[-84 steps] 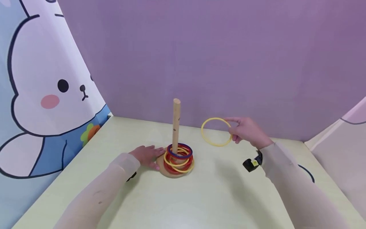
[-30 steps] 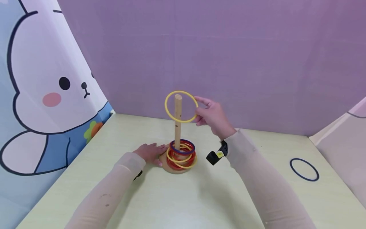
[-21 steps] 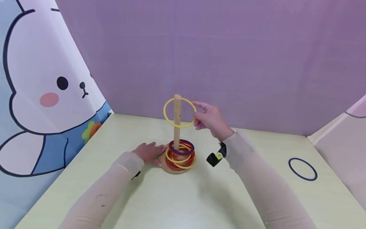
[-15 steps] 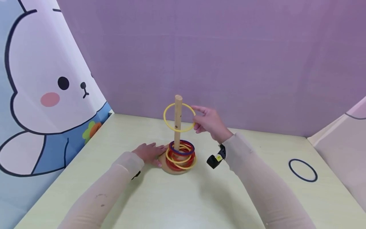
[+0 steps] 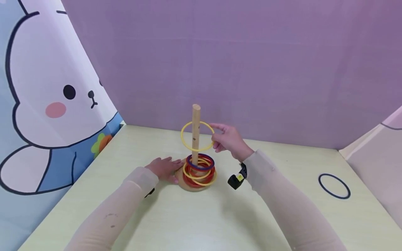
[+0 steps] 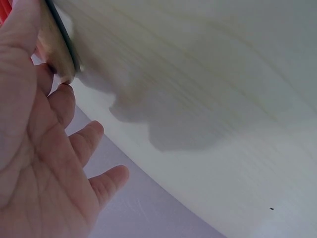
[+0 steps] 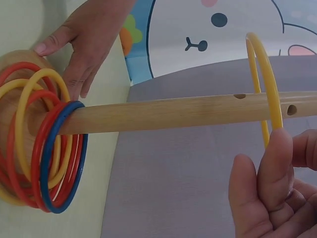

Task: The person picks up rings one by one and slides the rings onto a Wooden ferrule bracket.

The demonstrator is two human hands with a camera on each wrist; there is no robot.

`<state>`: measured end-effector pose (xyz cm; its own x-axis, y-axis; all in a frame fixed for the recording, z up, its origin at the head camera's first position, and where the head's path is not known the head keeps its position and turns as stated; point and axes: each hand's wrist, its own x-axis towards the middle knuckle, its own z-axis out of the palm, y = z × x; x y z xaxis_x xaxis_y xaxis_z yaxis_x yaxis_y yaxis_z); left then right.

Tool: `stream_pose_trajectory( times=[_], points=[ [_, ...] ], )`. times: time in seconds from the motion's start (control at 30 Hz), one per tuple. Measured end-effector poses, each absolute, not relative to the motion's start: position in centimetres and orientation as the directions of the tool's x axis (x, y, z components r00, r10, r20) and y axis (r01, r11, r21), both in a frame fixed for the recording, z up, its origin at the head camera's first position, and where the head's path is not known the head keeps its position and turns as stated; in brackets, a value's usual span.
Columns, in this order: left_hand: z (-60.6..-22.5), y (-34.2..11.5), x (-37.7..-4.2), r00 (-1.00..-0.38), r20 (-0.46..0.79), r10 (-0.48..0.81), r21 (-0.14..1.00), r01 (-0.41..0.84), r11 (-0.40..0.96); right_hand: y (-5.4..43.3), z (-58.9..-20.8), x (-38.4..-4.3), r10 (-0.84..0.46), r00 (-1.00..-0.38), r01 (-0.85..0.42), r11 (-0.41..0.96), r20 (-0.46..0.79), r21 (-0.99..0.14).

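Observation:
A wooden peg (image 5: 196,130) stands upright on a round wooden base (image 5: 192,189). Red, yellow and blue rings lie loosely stacked round its foot, a blue ring (image 7: 45,163) uppermost. My right hand (image 5: 230,139) pinches a yellow ring (image 5: 198,150) at its right side between thumb and fingers. That ring encircles the peg partway down, tilted, above the stack. With fingers spread, my left hand (image 5: 162,169) rests at the left edge of the base. In the left wrist view, fingertips (image 6: 64,91) touch the base's rim.
On the pale table (image 5: 188,223) a dark blue ring (image 5: 334,186) lies flat at the far right. A purple backdrop (image 5: 251,69) rises behind the table. A cartoon-printed panel (image 5: 56,139) stands on the left, a pale one (image 5: 381,167) on the right.
My right hand brought the yellow ring leftward from beside the peg, up over its top, then lowered it down round the shaft. The left hand stayed at the base.

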<state>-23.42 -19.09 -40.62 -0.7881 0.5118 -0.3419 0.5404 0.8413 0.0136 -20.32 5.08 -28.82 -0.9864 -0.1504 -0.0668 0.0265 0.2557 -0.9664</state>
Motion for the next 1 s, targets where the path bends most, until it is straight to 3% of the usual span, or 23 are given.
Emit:
stream_pose_trajectory(
  times=[1.0],
  points=[
    [-40.5,-18.7,-23.5,-0.791,-0.363,0.492,-0.012,0.532,0.847,5.3,-33.2,-19.9,-0.21,-0.975,0.014,0.251,-0.069,-0.968]
  ],
)
